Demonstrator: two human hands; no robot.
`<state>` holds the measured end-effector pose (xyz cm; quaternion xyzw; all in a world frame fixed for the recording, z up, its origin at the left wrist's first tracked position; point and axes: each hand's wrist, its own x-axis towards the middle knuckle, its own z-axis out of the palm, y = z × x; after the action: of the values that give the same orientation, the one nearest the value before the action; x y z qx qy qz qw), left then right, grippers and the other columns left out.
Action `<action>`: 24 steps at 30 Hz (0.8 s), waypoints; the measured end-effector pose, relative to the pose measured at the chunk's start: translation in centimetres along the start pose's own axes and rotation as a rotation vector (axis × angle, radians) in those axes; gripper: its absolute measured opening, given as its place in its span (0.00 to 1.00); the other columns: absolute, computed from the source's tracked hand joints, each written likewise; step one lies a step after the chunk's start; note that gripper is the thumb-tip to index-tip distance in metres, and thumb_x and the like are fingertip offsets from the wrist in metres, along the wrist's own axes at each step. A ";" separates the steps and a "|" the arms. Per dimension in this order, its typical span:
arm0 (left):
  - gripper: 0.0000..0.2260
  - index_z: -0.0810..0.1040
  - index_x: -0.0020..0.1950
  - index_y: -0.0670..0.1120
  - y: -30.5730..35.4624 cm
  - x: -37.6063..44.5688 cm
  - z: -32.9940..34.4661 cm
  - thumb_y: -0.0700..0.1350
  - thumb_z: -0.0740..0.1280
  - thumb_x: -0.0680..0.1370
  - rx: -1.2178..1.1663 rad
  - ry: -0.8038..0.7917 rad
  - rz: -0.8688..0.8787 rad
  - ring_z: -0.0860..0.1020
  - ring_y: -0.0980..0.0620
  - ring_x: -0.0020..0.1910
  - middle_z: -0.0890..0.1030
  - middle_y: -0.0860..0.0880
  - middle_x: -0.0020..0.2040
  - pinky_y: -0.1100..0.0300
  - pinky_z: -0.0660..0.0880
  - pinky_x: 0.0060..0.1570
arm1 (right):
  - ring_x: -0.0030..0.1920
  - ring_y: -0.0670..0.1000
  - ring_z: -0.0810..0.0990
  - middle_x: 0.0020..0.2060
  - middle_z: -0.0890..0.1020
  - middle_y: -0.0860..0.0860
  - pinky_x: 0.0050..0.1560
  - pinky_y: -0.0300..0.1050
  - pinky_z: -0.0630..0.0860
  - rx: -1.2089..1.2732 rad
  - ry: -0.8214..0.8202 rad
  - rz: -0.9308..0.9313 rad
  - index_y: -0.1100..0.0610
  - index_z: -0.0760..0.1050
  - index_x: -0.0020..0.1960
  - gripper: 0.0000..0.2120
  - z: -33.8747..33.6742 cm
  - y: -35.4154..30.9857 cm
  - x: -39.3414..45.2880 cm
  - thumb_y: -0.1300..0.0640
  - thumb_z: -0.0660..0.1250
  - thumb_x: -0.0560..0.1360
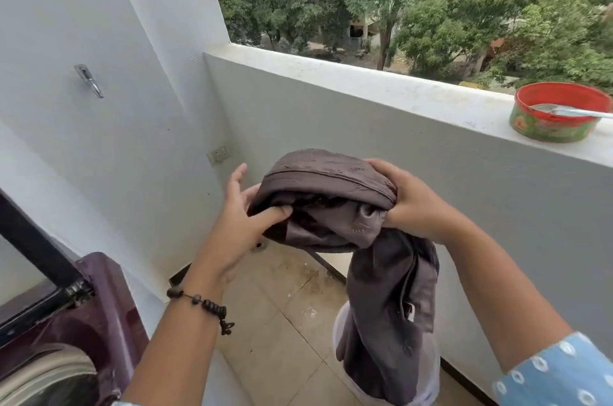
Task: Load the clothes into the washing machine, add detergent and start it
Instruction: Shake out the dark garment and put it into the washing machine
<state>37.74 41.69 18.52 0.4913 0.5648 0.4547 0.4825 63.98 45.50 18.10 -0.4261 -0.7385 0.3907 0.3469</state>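
While loading was under way | right hand [409, 203] gripped bunched brown garment [335, 203], left hand [243, 213] pinched its edge | next, judged: swing left, drop into washing machine [66, 352] drum

The garment [335, 203] is grey-brown woven cloth with a faint sheen, creased and bunched. The washing machine [99, 299] at the lower left has a glossy maroon plastic body and a dark, reflective lid. On the parapet [365, 80], matt white painted plaster that looks slightly rough, stands a tin [557, 117] of painted metal, red and green, with a shiny metal spoon [570, 111] across it. The floor [275, 299] is smooth beige tile, stained. The bracelet [202, 304] is dark matt beads.
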 end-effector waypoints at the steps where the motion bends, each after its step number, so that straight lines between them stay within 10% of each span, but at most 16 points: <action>1: 0.57 0.49 0.78 0.66 0.4 -0.3 -0.5 0.54 0.84 0.61 0.097 -0.047 0.012 0.66 0.54 0.75 0.67 0.51 0.77 0.51 0.66 0.71 | 0.56 0.42 0.80 0.56 0.81 0.43 0.58 0.45 0.76 -0.129 -0.015 -0.001 0.46 0.70 0.67 0.33 -0.4 -0.3 0.1 0.66 0.74 0.67; 4: 0.61 0.37 0.75 0.72 2.4 -0.9 0.1 0.60 0.82 0.61 0.444 -0.154 0.127 0.51 0.60 0.78 0.50 0.55 0.82 0.54 0.56 0.74 | 0.51 0.45 0.78 0.54 0.80 0.44 0.50 0.39 0.73 -0.379 -0.085 -0.016 0.45 0.66 0.68 0.35 -0.4 -1.4 0.7 0.63 0.74 0.65; 7: 0.64 0.27 0.73 0.70 3.1 -0.5 3.1 0.64 0.80 0.61 0.858 -0.276 0.269 0.41 0.54 0.81 0.46 0.55 0.83 0.35 0.40 0.77 | 0.45 0.44 0.79 0.51 0.79 0.45 0.41 0.34 0.73 -0.415 -0.171 -0.035 0.44 0.58 0.73 0.43 0.5 -2.9 1.4 0.64 0.72 0.65; 10: 0.64 0.26 0.74 0.66 3.1 0.4 5.3 0.62 0.79 0.64 0.985 -0.271 0.353 0.67 0.48 0.75 0.73 0.52 0.72 0.30 0.43 0.75 | 0.45 0.47 0.81 0.48 0.81 0.48 0.42 0.41 0.77 -0.366 -0.173 -0.074 0.44 0.53 0.75 0.47 0.7 -4.1 1.4 0.65 0.73 0.65; 14: 0.59 0.40 0.78 0.67 2.0 1.5 4.7 0.52 0.82 0.65 0.678 -0.177 0.393 0.83 0.48 0.51 0.84 0.52 0.50 0.43 0.76 0.62 | 0.54 0.48 0.80 0.58 0.77 0.49 0.53 0.50 0.79 -0.144 -0.110 -0.079 0.38 0.53 0.75 0.47 -0.2 -3.6 0.6 0.63 0.75 0.67; 24: 0.42 0.61 0.76 0.51 3.7 2.1 4.5 0.32 0.77 0.68 -0.388 0.119 0.412 0.84 0.53 0.51 0.83 0.46 0.55 0.55 0.81 0.54 | 0.71 0.44 0.70 0.73 0.67 0.43 0.72 0.51 0.67 0.416 -0.154 0.162 0.42 0.51 0.78 0.62 0.9 2.4 -2.3 0.38 0.82 0.53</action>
<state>42.54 44.35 21.47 0.4668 0.3827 0.6708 0.4309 64.96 43.99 15.17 -0.3725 -0.6298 0.5924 0.3372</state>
